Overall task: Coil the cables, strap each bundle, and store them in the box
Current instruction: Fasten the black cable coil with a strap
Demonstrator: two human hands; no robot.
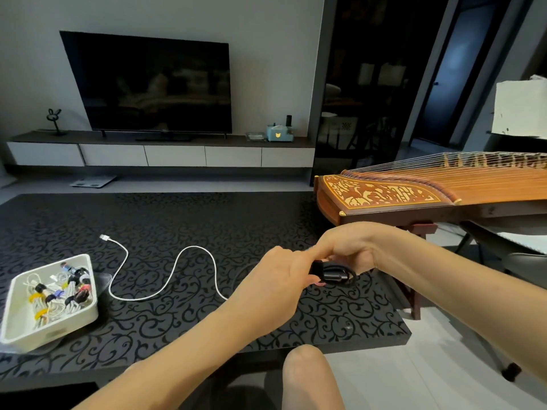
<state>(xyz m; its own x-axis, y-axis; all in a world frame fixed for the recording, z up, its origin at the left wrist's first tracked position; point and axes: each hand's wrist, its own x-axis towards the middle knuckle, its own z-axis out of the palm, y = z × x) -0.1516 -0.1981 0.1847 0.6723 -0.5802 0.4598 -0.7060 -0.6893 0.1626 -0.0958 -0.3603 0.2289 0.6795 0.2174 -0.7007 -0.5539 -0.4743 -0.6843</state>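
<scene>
Many strapped bundles (56,294) are already stored in the white box (59,331). Right of the box, a white cable (194,247) is left uncoiled on the table (207,220). Further right, a black bundle (331,273) is gripped by the left hand (275,282) and the right hand (349,250), probably for strapping.

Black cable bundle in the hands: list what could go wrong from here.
1. The black bundle is held between the left hand and right hand; a slack grip may let it uncoil.
2. The loose white cable runs toward the left forearm and could get dragged.
3. The box looks nearly full.
</scene>
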